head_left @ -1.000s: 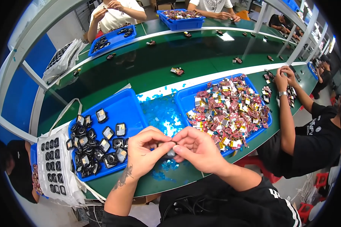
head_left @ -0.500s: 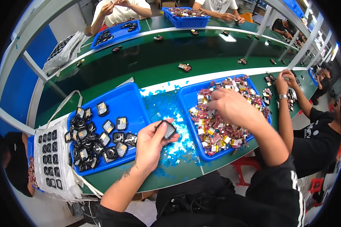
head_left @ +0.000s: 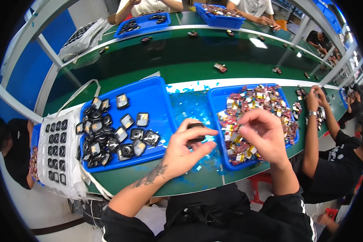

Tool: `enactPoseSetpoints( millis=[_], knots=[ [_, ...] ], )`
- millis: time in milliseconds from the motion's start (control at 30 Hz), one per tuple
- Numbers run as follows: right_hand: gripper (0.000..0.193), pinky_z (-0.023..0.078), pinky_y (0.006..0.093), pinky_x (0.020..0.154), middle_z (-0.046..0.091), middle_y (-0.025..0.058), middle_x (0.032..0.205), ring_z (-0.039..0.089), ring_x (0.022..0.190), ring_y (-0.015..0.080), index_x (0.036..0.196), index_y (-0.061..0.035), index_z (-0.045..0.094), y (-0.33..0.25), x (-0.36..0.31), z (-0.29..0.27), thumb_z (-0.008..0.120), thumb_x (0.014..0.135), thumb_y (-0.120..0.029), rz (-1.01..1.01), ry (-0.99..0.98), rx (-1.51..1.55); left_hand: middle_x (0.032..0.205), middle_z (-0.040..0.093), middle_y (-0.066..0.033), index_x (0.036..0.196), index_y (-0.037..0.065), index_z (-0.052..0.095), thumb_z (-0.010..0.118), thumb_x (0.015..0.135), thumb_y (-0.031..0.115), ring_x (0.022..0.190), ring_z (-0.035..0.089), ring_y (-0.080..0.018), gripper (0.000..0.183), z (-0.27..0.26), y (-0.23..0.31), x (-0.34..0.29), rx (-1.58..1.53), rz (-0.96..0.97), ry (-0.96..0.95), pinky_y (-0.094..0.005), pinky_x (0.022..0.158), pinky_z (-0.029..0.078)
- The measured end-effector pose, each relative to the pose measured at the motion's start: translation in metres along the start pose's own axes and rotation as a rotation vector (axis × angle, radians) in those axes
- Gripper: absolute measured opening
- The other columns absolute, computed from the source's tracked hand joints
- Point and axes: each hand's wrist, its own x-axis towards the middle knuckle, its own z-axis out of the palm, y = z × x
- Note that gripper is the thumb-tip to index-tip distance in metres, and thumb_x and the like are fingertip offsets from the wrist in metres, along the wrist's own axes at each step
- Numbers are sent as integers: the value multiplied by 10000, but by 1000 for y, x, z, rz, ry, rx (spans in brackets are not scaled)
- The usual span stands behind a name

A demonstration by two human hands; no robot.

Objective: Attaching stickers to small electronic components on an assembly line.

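My left hand (head_left: 185, 151) grips a small black watch-like casing (head_left: 196, 132) between its fingers and palm, with thumb and forefinger stretched toward the right. My right hand (head_left: 268, 135) is raised over the near part of the right blue tray (head_left: 213, 99), apart from the left hand. Its thumb and forefinger are bent together around something small and dark that I cannot make out. In that tray lies a heap of small circuit boards (head_left: 266, 99) in red, white and yellow. The left blue tray (head_left: 149, 90) holds several loose black casings (head_left: 127, 121), some with pale square inner parts.
Blue film scraps (head_left: 191, 105) litter the green table between the trays. A white tray of black casings (head_left: 56, 151) stands far left. Circuit boards (head_left: 220, 67) lie spaced along the dark green belt (head_left: 177, 52). A co-worker's hands (head_left: 316, 97) work at right; others sit across.
My right hand has come up off the heap of boards and toward my left hand. My left hand has turned, so the casing is seen edge-on. The whole view has shifted.
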Motion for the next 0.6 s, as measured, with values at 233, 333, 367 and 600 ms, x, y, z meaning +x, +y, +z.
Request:
enactPoseSetpoints(
  millis=[233, 333, 367, 600],
  knots=[
    [134, 501, 200, 699, 623, 28, 862, 600, 780, 59, 908, -9, 595, 24, -3, 37, 712, 842, -13, 172, -113, 415, 952, 570, -18, 976, 94, 739, 806, 767, 162, 745, 528, -71, 230, -1, 9, 2, 164, -40, -16, -215, 618, 444],
    [121, 508, 202, 706, 622, 15, 841, 604, 771, 54, 908, -9, 599, 26, -2, 39, 703, 847, -10, 210, -127, 422, 944, 576, -27, 937, 78, 743, 792, 779, 145, 777, 560, -84, 178, -1, 4, 1, 115, -23, 3, -218, 615, 453],
    [121, 508, 202, 706, 622, 15, 841, 604, 771, 54, 908, -9, 599, 24, -1, 38, 703, 847, -10, 209, -125, 420, 944, 576, -27, 937, 78, 743, 792, 779, 145, 777, 560, -84, 178, -2, 3, 1, 114, -21, 1, -218, 615, 453],
    [93, 488, 194, 654, 617, 15, 824, 592, 739, 44, 892, -2, 601, 20, 2, 36, 686, 857, -18, 163, -143, 192, 933, 585, -46, 919, 50, 733, 761, 793, 106, 816, 592, -108, 141, -3, 8, 0, 146, -2, 38, -219, 590, 471]
  ],
)
